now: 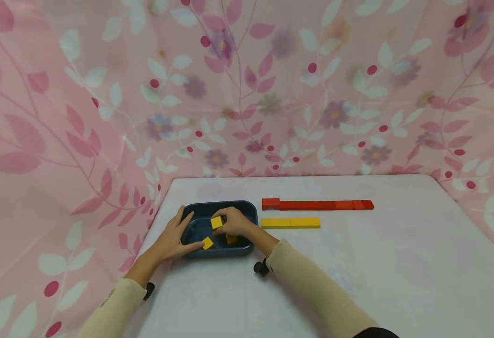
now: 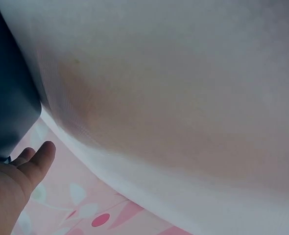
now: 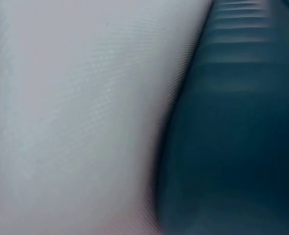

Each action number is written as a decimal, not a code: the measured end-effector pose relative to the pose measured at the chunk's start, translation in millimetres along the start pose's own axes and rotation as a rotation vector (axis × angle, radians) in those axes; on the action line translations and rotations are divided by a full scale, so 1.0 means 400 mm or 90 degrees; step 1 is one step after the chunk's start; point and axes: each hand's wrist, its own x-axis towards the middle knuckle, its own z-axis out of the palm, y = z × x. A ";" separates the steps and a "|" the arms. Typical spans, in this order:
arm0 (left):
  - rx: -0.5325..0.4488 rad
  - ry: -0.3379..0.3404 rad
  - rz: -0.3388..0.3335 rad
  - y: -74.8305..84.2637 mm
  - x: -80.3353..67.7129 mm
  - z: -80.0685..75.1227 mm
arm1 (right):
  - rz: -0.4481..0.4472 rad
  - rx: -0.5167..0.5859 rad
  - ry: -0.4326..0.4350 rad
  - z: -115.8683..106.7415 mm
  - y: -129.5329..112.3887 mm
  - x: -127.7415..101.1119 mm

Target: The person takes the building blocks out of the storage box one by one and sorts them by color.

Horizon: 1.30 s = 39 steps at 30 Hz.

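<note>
A dark blue tray (image 1: 196,208) stands at the left of the table in the head view. Over it my right hand (image 1: 235,221) pinches a yellow cube (image 1: 216,222) between thumb and fingers. My left hand (image 1: 174,238) lies spread at the tray's left end, its thumb reaching across the front rim to a second yellow block (image 1: 207,243) inside. Another yellow block (image 1: 231,239) sits in the tray below the right hand, partly hidden by it. The left wrist view catches the left hand's extended fingers (image 2: 39,161) beside the tray's dark side (image 2: 10,93).
Right of the tray, a row of yellow blocks (image 1: 291,223) lies end to end. Behind it runs a longer row of red blocks (image 1: 314,205), with a taller red block (image 1: 270,203) at its left end. A pink floral curtain (image 1: 289,94) hangs behind the white-covered table (image 1: 382,263).
</note>
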 end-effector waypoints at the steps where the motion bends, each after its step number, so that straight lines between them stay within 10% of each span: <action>1: -0.001 -0.002 0.000 0.000 -0.001 0.001 | 0.001 0.007 -0.001 0.000 0.001 -0.001; 39: -0.015 0.010 -0.005 0.004 -0.023 0.001 | -0.095 0.030 -0.001 -0.049 -0.042 -0.100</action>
